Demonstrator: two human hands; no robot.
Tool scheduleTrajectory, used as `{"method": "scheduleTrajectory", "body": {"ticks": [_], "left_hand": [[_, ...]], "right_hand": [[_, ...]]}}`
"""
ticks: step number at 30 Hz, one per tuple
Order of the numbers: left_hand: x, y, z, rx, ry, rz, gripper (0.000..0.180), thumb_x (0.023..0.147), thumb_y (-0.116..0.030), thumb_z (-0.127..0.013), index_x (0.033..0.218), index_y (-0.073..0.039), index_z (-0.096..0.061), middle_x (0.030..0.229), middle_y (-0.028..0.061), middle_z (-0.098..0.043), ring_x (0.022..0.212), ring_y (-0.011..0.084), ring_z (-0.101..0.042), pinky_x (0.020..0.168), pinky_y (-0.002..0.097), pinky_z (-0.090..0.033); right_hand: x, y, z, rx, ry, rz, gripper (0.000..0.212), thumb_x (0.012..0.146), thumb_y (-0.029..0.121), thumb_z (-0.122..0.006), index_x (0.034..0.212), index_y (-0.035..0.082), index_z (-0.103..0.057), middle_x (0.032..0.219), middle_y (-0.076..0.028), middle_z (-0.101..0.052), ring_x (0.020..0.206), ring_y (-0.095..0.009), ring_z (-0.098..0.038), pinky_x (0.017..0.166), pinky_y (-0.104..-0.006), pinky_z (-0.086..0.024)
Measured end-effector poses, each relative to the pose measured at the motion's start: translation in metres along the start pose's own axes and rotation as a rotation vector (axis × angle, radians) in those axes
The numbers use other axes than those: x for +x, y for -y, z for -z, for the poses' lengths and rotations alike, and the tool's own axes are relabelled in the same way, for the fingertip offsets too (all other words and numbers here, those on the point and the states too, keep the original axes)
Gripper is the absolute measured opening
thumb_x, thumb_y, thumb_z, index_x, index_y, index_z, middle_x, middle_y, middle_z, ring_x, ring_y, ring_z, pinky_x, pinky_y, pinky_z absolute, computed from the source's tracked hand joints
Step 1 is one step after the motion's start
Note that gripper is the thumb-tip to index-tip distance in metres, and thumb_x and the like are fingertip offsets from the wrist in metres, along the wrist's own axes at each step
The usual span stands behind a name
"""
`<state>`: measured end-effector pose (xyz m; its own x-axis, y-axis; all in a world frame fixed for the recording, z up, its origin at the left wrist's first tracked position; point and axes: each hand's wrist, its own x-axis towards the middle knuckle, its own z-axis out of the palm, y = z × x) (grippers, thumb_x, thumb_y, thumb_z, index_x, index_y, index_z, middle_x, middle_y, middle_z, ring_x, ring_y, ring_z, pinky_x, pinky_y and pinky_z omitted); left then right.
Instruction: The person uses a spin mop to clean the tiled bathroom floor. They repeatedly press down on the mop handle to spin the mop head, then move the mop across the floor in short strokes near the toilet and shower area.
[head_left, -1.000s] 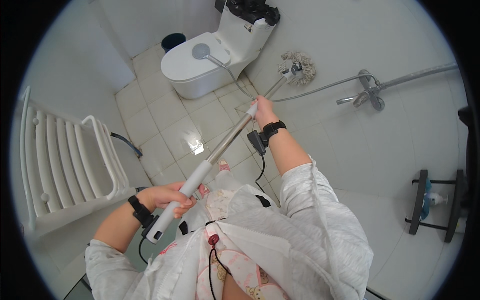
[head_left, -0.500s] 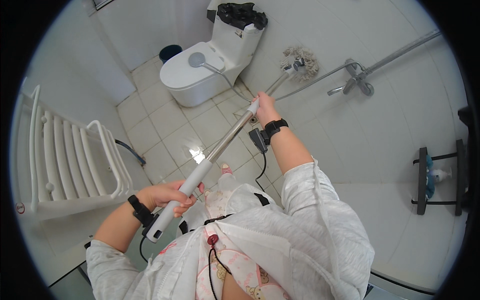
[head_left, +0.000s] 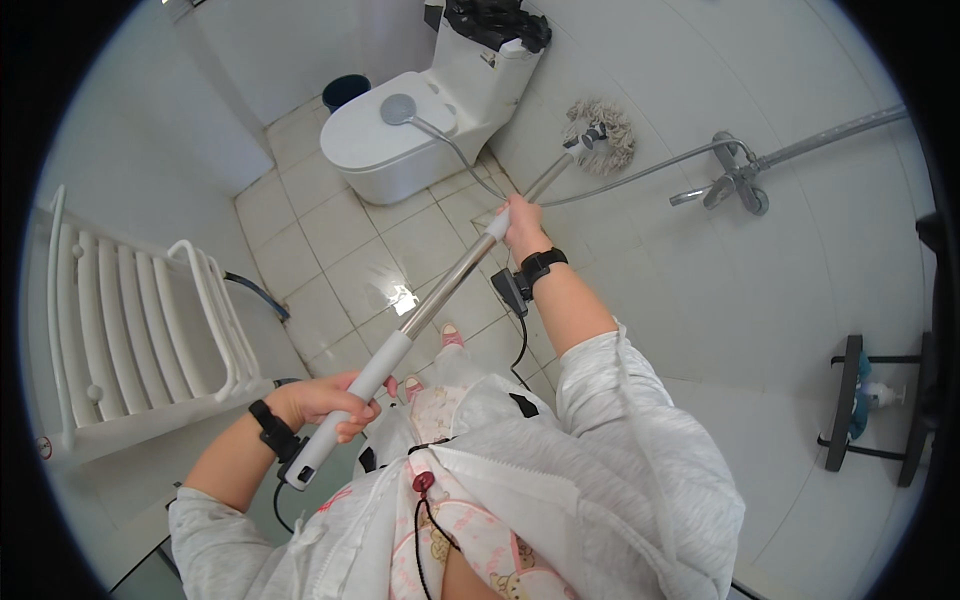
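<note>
A mop with a silver pole (head_left: 452,284) slants up and to the right across the middle. My left hand (head_left: 335,400) is wrapped round its pale grey lower grip. Farther up, my right hand (head_left: 521,222) closes round the pale collar where the thinner pole section begins. The shaggy grey-beige mop head (head_left: 617,138) rests against the white wall, right of the toilet (head_left: 385,150). A round shower head (head_left: 398,109) lies on the closed toilet lid. Its hose (head_left: 640,176) passes behind the mop pole, close to my right hand.
A chrome mixer tap (head_left: 735,178) juts from the right wall. A white towel radiator (head_left: 135,320) stands at left, a dark bin (head_left: 346,91) beside the toilet. Black plastic (head_left: 495,22) covers the tank top. A black rack (head_left: 850,400) hangs at right. The tiled floor (head_left: 340,230) shows a bright reflection.
The mop head has shifted slightly left along the wall, away from the tap. Both hands keep their hold on the pole. The view has turned a little.
</note>
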<state>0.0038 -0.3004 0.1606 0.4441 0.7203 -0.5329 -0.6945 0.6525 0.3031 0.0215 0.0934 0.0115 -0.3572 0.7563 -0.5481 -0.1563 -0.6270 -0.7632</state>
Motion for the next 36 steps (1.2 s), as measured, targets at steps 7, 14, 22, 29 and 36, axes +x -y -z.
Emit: {"method": "scheduleTrajectory", "body": {"ticks": [7, 14, 22, 29, 36], "left_hand": [[0.018, -0.006, 0.012, -0.023, -0.004, -0.042, 0.042, 0.077, -0.004, -0.056, 0.114, -0.009, -0.036, 0.063, 0.0014, -0.043, 0.044, 0.0093, -0.043, 0.039, 0.0244, -0.037], [0.028, 0.001, 0.017, -0.091, 0.026, -0.046, 0.043, 0.075, -0.002, -0.055, 0.113, -0.009, -0.037, 0.065, 0.0032, -0.047, 0.045, 0.0107, -0.045, 0.04, 0.026, -0.038], [0.002, 0.013, 0.003, -0.003, -0.018, -0.11, 0.046, 0.075, -0.003, -0.059, 0.114, -0.009, -0.036, 0.068, 0.0024, -0.047, 0.045, 0.0107, -0.045, 0.04, 0.0263, -0.04], [-0.022, 0.028, -0.038, 0.125, -0.059, -0.172, 0.043, 0.075, -0.005, -0.056, 0.114, -0.007, -0.038, 0.067, 0.0008, -0.047, 0.044, 0.0091, -0.045, 0.039, 0.0244, -0.04], [-0.034, 0.066, -0.073, 0.109, -0.174, -0.189, 0.048, 0.072, -0.007, -0.061, 0.114, -0.007, -0.038, 0.063, 0.0021, -0.044, 0.043, 0.0101, -0.044, 0.038, 0.0248, -0.038]], "right_hand": [[0.022, -0.021, -0.002, -0.04, -0.045, -0.028, 0.033, 0.076, 0.0, -0.052, 0.103, -0.007, -0.035, 0.077, -0.014, -0.046, 0.055, -0.023, -0.048, 0.051, -0.0358, -0.045], [0.023, -0.022, 0.0, -0.118, -0.021, -0.092, 0.015, 0.076, -0.001, -0.051, 0.087, -0.008, -0.042, 0.069, -0.013, -0.048, 0.054, -0.025, -0.05, 0.053, -0.038, -0.044], [-0.001, -0.013, -0.007, -0.117, -0.027, -0.078, 0.01, 0.078, 0.001, -0.051, 0.083, -0.006, -0.045, 0.071, -0.014, -0.05, 0.059, -0.025, -0.051, 0.055, -0.039, -0.043], [-0.031, -0.001, -0.009, -0.018, 0.065, -0.115, 0.009, 0.078, 0.001, -0.052, 0.084, -0.003, -0.047, 0.07, -0.012, -0.051, 0.058, -0.023, -0.051, 0.053, -0.0361, -0.044], [-0.059, -0.024, -0.001, -0.022, 0.161, -0.136, 0.011, 0.079, 0.004, -0.052, 0.082, -0.005, -0.046, 0.067, -0.013, -0.052, 0.057, -0.023, -0.05, 0.055, -0.039, -0.043]]}}
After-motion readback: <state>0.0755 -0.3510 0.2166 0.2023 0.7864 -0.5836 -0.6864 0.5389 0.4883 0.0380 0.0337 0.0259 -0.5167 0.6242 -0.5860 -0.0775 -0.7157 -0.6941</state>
